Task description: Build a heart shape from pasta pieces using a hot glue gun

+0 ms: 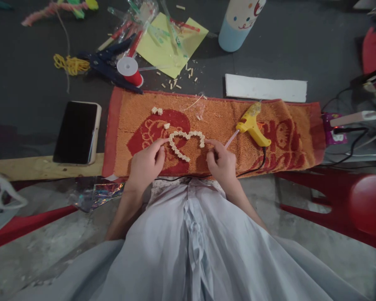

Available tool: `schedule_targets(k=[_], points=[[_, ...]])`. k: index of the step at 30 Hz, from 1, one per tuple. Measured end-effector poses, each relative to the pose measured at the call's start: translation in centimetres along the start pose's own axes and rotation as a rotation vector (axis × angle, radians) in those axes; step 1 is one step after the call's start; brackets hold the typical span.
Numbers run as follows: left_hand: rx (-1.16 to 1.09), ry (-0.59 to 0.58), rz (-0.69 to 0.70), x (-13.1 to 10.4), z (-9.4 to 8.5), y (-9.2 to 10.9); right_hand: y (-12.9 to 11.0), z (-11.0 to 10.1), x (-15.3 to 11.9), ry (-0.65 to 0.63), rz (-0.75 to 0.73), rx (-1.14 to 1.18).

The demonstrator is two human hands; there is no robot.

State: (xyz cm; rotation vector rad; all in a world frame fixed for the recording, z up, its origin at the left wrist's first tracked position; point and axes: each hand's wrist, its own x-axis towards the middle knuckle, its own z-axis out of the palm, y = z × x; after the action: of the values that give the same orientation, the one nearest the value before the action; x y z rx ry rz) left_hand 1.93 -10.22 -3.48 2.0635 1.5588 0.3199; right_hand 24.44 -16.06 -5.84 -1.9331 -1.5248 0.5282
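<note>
A heart-shaped outline of small cream pieces [177, 151] lies on the orange towel [219, 113], with a gap at its lower right side. My left hand [148, 164] rests on the towel, its index finger stretched to the outline's left edge. On the other side, my right hand [222, 162] points its index finger at the outline's right end; its other fingers are curled. Neither hand shows anything gripped. Small cream clusters [157, 110] lie above the outline. To the right is a yellow glue gun [251, 125] with a clear stick in its back.
A phone [77, 132] lies left of the towel. Behind are dark blue pliers [108, 62], a red thread spool [130, 72], yellow paper [191, 39], scattered bits, a bottle [238, 25] and a white strip [265, 88]. The gun's black cord [253, 169] runs along the front edge.
</note>
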Motion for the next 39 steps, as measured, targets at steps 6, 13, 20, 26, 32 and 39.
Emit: schedule_targets(k=[6, 13, 20, 26, 32, 39], points=[[0.003, 0.0, 0.001, -0.02, -0.09, -0.01, -0.11, -0.09, 0.04, -0.015, 0.007, 0.001], [0.003, -0.009, -0.007, -0.05, -0.01, -0.05, -0.18, -0.08, 0.06, -0.008, 0.022, 0.014], [0.004, -0.011, -0.008, -0.05, 0.03, -0.08, 0.01, -0.08, 0.06, -0.01, -0.001, 0.015], [-0.004, 0.001, 0.006, -0.11, 0.1, -0.19, 0.06, 0.01, 0.04, -0.006, 0.01, 0.012], [-0.004, 0.014, 0.014, -0.17, 0.16, -0.27, 0.04, 0.05, 0.08, -0.016, 0.009, 0.021], [-0.003, 0.02, 0.018, -0.16, 0.24, -0.28, -0.02, -0.02, 0.09, -0.003, 0.007, 0.012]])
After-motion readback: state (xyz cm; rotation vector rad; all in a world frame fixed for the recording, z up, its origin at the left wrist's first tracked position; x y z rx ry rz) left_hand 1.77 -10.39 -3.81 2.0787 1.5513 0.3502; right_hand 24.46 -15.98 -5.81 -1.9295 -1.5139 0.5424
